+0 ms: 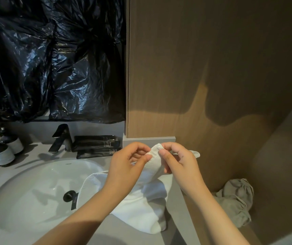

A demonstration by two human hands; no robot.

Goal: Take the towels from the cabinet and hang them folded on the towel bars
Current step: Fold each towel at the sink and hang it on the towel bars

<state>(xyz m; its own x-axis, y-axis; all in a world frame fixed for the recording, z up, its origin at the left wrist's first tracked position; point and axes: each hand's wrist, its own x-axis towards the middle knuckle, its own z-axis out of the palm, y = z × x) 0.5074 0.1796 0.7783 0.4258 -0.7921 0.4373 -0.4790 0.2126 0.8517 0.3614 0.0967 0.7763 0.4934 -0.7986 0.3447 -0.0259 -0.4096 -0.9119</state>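
**Grey vanity counter, white towel pinched at its hem by both hands**

Grey stone counter (pixel 34 151) filled the lower left of the frame, with an oval basin (pixel 41 183) sunk into it and a dark faucet (pixel 62 138) behind. Crumpled black plastic sheeting (pixel 53 59) covered the wall at upper left, and a brown wood panel (pixel 212 68) took up the right half. Two pump bottles (pixel 2 152) stood at the far left, flat dark sachets (pixel 95 144) lay beside the faucet, and a grey cloth bundle (pixel 237 200) sat in the lower right corner.

The white towel (pixel 141 209) lay heaped at lower centre, partly over the basin's right rim and partly on the counter, with one edge lifted off the pile. The left hand (pixel 129 165) pinched that raised hem between thumb and forefinger. The right hand (pixel 180 167) pinched the same hem just beside it, its other fingers curled. No towel bar was in view.

The towel looked soft, thick and limp, light enough for a fingertip hold but with no stiffness of its own, so it would sag and bunch wherever it was unsupported. The stitched hem seemed the firmest place to grip. Sliding the two pinches apart along it to the corners would probably let the cloth hang flat for folding. The part lying over the basin might pick up any water there.
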